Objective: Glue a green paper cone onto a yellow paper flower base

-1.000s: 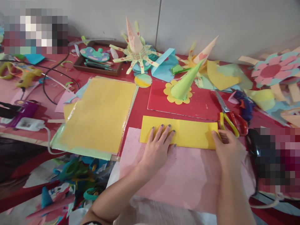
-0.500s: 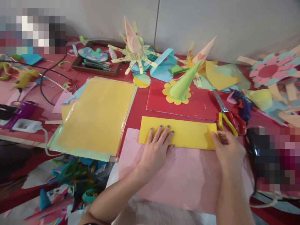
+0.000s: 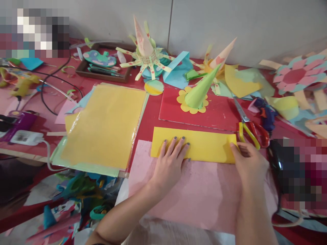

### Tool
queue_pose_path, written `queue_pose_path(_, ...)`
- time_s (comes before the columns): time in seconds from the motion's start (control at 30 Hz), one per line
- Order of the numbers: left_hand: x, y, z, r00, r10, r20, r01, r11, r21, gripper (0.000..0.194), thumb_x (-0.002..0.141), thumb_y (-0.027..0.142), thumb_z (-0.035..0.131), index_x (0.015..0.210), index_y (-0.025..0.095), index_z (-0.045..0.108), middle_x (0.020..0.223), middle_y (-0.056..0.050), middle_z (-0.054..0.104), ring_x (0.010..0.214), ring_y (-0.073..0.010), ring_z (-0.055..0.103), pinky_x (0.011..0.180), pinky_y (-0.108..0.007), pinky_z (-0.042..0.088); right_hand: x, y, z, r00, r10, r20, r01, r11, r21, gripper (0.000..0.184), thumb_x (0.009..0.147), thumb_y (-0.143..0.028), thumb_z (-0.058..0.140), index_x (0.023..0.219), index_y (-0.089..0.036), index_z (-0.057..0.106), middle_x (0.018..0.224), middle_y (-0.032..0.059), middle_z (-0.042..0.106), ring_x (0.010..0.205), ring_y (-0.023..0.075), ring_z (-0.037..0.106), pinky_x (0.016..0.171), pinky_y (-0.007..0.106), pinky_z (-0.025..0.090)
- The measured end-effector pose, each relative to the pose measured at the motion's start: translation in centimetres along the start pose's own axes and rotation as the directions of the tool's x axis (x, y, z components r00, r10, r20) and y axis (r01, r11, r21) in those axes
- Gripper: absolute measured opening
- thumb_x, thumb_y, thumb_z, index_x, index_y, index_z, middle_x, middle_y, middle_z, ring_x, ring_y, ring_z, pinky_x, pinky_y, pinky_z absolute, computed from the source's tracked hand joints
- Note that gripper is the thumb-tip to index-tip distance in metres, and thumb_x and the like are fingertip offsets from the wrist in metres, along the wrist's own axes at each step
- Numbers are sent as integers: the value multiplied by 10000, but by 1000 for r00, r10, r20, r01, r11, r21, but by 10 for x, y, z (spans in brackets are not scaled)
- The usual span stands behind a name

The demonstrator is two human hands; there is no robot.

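Observation:
A long yellow paper strip (image 3: 204, 144) lies across the top edge of a pink sheet (image 3: 199, 194) on the red table. My left hand (image 3: 171, 161) rests flat on the strip's left part, fingers stretched out. At the strip's right end my right hand (image 3: 249, 161) pinches the paper's edge with closed fingers, where the corner is slightly folded up.
Red-and-yellow scissors (image 3: 249, 127) lie just right of the strip. A red board (image 3: 219, 114) behind it carries a green paper cone (image 3: 200, 92). A wrapped stack of yellow paper (image 3: 107, 126) sits to the left, a wooden tray (image 3: 102, 69) and paper crafts further back. Cables and glue guns lie at far left.
Nothing has visibly changed apart from a slight shift of the camera; both hands stay on the yellow strip.

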State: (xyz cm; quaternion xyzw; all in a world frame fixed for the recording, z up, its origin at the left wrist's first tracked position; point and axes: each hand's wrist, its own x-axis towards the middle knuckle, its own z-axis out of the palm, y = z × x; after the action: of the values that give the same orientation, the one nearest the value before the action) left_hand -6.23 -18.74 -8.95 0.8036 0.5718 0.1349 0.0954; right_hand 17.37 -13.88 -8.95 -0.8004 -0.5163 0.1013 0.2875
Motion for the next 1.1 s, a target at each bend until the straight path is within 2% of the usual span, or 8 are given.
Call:
queue_pose_path(0.2, 0, 0, 1, 1000, 0, -3, 0, 1000, 14, 405, 975, 304, 294, 1324, 192, 466, 1444, -26, 441, 1307, -257, 427, 1090, -495, 351, 1, 1, 1, 1000, 28, 5, -28, 999, -16, 363, 685, -534, 544, 781, -201, 652, 740, 75, 695, 688, 240, 644, 720, 374, 478)
queue_pose_path(0.97, 1, 0, 1, 1000, -8, 21, 7, 1000, 24, 420, 979, 297, 277, 1351, 196, 442, 1467, -19, 408, 1331, -244, 391, 1105, -494, 327, 3, -1, 4, 999, -21, -27, 20, 999, -31, 347, 697, -533, 537, 738, -198, 618, 740, 83, 691, 665, 222, 631, 706, 359, 470)
queue_pose_path(1.1, 0, 0, 0, 999, -10, 35, 9, 999, 35, 423, 981, 295, 262, 1352, 200, 441, 1472, -7, 400, 1336, -241, 385, 1111, -488, 320, 3, -1, 5, 1000, -5, -3, 5, 1000, -9, 356, 694, -543, 537, 742, -197, 612, 746, 85, 687, 665, 220, 627, 703, 361, 474)
